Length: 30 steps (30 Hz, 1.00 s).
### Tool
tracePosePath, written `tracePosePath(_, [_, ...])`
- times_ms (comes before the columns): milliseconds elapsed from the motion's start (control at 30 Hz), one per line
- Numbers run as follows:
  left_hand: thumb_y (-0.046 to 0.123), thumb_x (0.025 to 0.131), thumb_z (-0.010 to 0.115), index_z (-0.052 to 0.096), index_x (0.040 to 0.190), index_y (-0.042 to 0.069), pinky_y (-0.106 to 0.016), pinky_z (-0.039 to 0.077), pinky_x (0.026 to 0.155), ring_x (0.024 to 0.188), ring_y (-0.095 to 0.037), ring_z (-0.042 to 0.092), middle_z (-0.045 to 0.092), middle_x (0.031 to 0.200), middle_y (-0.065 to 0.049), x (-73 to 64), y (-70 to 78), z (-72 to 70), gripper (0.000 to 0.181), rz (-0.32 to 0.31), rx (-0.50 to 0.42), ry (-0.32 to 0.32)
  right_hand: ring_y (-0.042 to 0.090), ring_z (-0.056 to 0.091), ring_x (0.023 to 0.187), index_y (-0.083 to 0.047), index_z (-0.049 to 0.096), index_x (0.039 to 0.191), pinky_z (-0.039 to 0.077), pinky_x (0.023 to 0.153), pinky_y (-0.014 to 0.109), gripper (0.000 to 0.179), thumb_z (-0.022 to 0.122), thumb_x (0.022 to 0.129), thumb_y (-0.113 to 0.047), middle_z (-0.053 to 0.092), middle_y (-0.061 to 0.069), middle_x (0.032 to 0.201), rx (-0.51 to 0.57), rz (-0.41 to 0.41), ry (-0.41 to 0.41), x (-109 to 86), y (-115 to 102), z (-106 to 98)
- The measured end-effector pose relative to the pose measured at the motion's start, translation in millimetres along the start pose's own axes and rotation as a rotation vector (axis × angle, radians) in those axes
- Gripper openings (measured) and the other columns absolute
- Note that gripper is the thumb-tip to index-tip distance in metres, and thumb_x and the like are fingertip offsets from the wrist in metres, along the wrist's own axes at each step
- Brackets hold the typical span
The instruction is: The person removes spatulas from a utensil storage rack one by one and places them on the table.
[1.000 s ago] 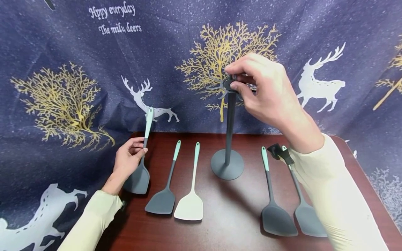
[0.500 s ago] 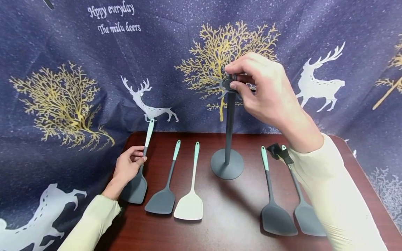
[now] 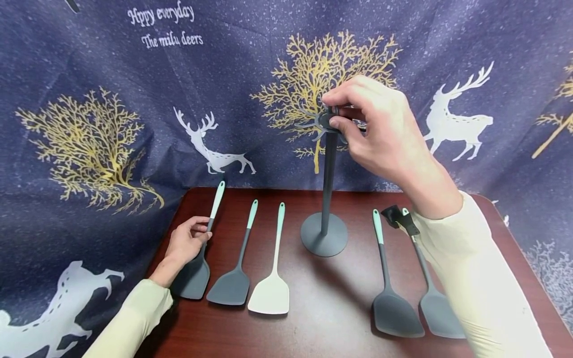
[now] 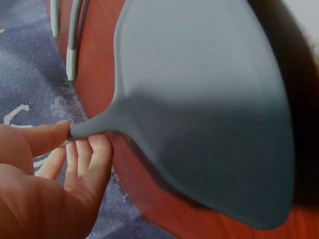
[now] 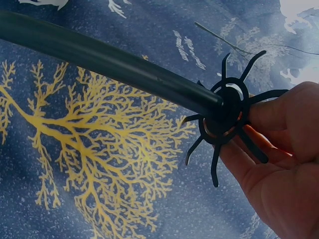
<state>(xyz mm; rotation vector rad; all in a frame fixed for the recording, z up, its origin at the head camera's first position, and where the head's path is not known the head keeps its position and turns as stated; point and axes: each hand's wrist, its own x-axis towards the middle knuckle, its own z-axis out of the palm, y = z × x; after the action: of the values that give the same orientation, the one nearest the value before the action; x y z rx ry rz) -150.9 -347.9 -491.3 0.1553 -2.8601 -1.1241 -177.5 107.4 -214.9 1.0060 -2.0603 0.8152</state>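
Note:
My left hand (image 3: 185, 243) pinches the neck of a dark grey spatula (image 3: 197, 278) between thumb and fingers, at the table's left side. That spatula has a mint-green handle end pointing away from me. Its broad blade (image 4: 199, 99) fills much of the left wrist view; whether it touches the table I cannot tell. With thumb and fingers, my right hand (image 3: 376, 127) holds the top of a dark grey utensil stand (image 3: 328, 184). The stand is upright on a round base. Several curved hooks (image 5: 256, 64) ring its top, with nothing hanging on those that show.
Right of the held spatula lie another grey spatula (image 3: 230, 286) and a white one (image 3: 270, 293). Two more grey spatulas, one darker (image 3: 396, 313) and one lighter (image 3: 438, 311), lie at right, partly under my right sleeve. A patterned cloth (image 3: 268, 74) hangs behind the table (image 3: 331, 308).
My left hand has come down towards me with the grey spatula, lowering it towards the table beside the other grey one. My right hand and the stand have stayed put.

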Motion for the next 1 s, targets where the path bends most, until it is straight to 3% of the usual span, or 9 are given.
tracePosePath(333, [0.007, 0.096, 0.075, 0.067, 0.137, 0.007, -0.029, 0.056, 0.077, 0.097, -0.030, 0.073, 0.073, 0.114, -0.019, 1.0, -10.0, 2.4, 0.042, -0.044, 0.032, -0.041, 0.020, 0.068, 0.095, 0.004, 0.075, 0.114, 0.055, 0.086, 0.019, 0.023, 0.075, 0.092, 0.010, 0.074, 0.016, 0.114, 0.005, -0.011, 0.002, 0.1, 0.3, 0.7])
tracePosePath(1000, [0.015, 0.097, 0.076, 0.068, 0.136, 0.007, -0.030, 0.053, 0.072, 0.098, -0.034, 0.070, 0.075, 0.114, -0.018, 8.6, -8.7, 4.6, 0.040, -0.127, 0.115, -0.115, 0.019, 0.068, 0.095, 0.004, 0.074, 0.115, 0.056, 0.086, 0.019, 0.023, 0.075, 0.093, 0.009, 0.073, 0.016, 0.115, 0.010, -0.007, 0.000, -0.7, 1.5, 0.2])
